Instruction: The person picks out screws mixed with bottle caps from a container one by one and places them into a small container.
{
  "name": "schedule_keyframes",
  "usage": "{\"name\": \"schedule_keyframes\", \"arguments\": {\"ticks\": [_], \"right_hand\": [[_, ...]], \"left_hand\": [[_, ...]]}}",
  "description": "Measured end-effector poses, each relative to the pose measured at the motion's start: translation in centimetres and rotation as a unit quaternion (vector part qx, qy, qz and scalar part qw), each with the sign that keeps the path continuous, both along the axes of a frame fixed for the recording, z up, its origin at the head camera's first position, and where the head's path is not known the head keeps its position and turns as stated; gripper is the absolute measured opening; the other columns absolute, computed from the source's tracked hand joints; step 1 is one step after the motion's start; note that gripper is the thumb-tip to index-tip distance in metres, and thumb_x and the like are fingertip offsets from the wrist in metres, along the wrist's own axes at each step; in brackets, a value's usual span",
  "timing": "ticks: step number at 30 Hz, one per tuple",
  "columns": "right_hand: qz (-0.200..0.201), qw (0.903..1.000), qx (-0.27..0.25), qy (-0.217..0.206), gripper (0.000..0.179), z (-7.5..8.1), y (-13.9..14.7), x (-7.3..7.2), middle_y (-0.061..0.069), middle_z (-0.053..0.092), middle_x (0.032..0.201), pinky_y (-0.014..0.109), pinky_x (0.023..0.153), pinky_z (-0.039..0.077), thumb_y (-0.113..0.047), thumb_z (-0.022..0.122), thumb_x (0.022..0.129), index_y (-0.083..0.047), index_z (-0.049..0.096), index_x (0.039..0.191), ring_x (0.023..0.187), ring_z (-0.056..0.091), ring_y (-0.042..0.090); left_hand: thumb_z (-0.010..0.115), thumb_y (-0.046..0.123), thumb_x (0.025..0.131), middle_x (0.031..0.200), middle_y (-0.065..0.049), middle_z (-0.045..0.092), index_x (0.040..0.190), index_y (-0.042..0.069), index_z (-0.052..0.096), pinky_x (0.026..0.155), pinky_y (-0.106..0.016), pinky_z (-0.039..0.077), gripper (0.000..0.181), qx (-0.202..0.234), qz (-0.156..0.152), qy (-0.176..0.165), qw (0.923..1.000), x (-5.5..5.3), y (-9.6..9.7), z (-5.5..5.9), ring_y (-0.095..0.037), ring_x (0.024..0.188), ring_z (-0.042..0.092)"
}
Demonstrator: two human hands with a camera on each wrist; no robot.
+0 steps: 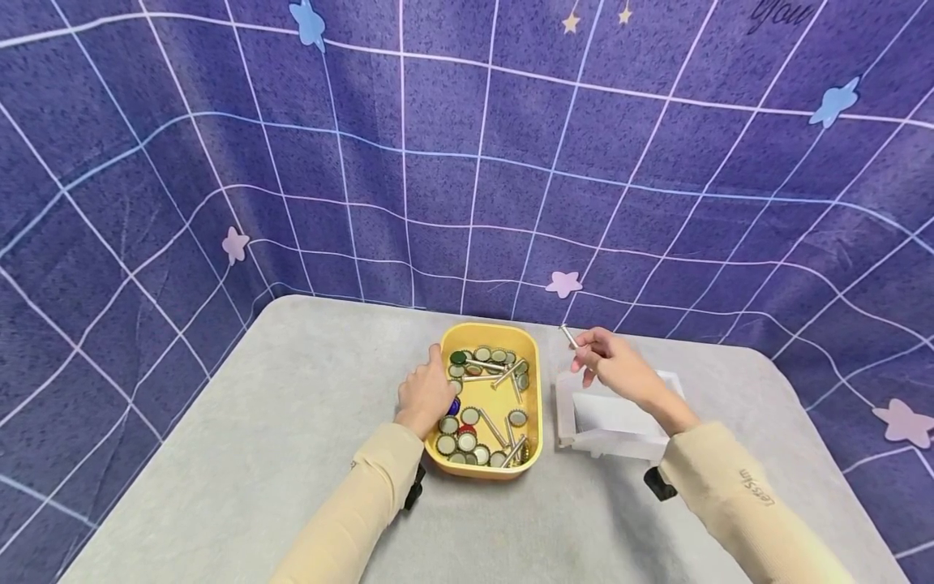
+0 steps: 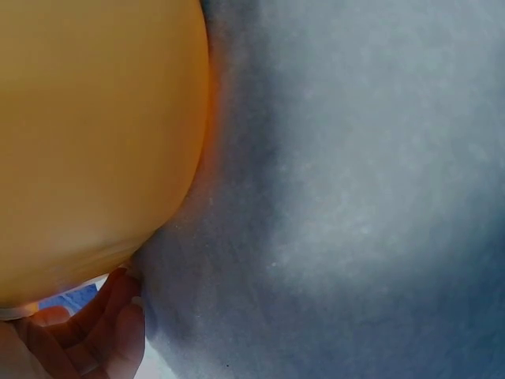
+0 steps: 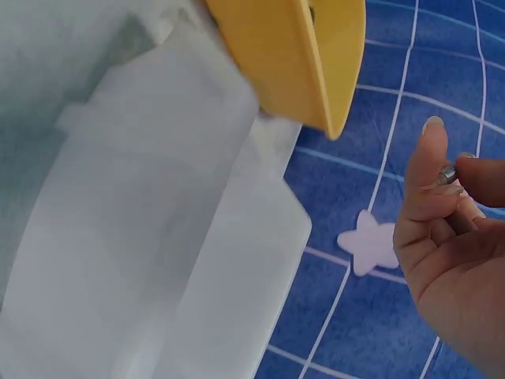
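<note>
A yellow plastic bin stands on the table with bottle caps and several long silver screws in it. My left hand grips the bin's left side, thumb at the rim. In the left wrist view, the fingers of that hand curl against the bin's outer wall. Above a white box, my right hand pinches one silver screw between thumb and fingers, its flat head pointing up and left. In the right wrist view only the screw's tip shows.
The white box, partly hidden under my right forearm, sits just right of the bin on a grey table. Behind and beside the table hangs a purple-blue curtain with grid lines and stars.
</note>
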State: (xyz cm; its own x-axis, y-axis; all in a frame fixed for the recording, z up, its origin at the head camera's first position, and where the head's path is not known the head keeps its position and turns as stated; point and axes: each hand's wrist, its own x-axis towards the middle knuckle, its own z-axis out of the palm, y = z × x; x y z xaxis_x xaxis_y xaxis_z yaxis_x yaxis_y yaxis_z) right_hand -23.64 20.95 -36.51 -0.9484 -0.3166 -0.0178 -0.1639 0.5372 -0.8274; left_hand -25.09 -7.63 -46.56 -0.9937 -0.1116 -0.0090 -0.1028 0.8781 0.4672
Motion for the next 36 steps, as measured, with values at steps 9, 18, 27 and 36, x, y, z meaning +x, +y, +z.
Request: {"name": "schedule_keyframes", "arguments": {"ticks": [9, 18, 27, 36], "right_hand": [[0.003, 0.9989, 0.043, 0.019, 0.018, -0.5, 2.5, 0.0, 0.016, 0.067, 0.082, 0.029, 0.063, 0.053, -0.002, 0.046, 0.099, 0.01, 0.051, 0.111, 0.061, 0.063, 0.016], [0.034, 0.9933, 0.105, 0.033, 0.018, -1.5, 4.6, 0.3, 0.021, 0.068, 0.082, 0.026, 0.053, 0.05, 0.004, 0.046, 0.094, 0.014, 0.052, 0.107, 0.059, 0.065, 0.017], [0.028, 0.9402, 0.3, 0.159, 0.012, -2.5, 5.8, 0.7, 0.001, 0.055, 0.07, 0.034, 0.065, 0.044, 0.005, 0.055, 0.077, -0.005, 0.058, 0.081, 0.068, 0.051, 0.015], [0.025, 0.9327, 0.321, 0.163, 0.014, -1.8, 5.0, 0.5, -0.002, 0.05, 0.068, 0.031, 0.062, 0.038, 0.003, 0.053, 0.079, -0.01, 0.056, 0.078, 0.067, 0.047, 0.015]], "left_hand": [[0.061, 0.019, 0.088, 0.099, -0.023, 0.07, 0.135, 0.012, 0.037, 0.069, -0.052, 0.052, 0.054, 0.0, -0.002, -0.004, 1.0, 0.1, -0.1, 0.1, -0.041, 0.083, 0.068], [0.061, 0.019, 0.088, 0.1, -0.024, 0.069, 0.136, 0.012, 0.036, 0.07, -0.053, 0.052, 0.055, 0.006, -0.004, -0.005, 1.0, 0.2, 0.0, 0.3, -0.042, 0.085, 0.067], [0.06, 0.019, 0.088, 0.1, -0.024, 0.069, 0.137, 0.013, 0.036, 0.072, -0.053, 0.052, 0.055, 0.007, -0.001, -0.006, 1.0, 0.3, 0.0, 0.3, -0.042, 0.086, 0.068], [0.06, 0.018, 0.089, 0.101, -0.024, 0.069, 0.137, 0.013, 0.036, 0.073, -0.053, 0.052, 0.054, 0.008, 0.001, -0.006, 1.0, 0.2, 0.0, 0.3, -0.042, 0.087, 0.068]]}}
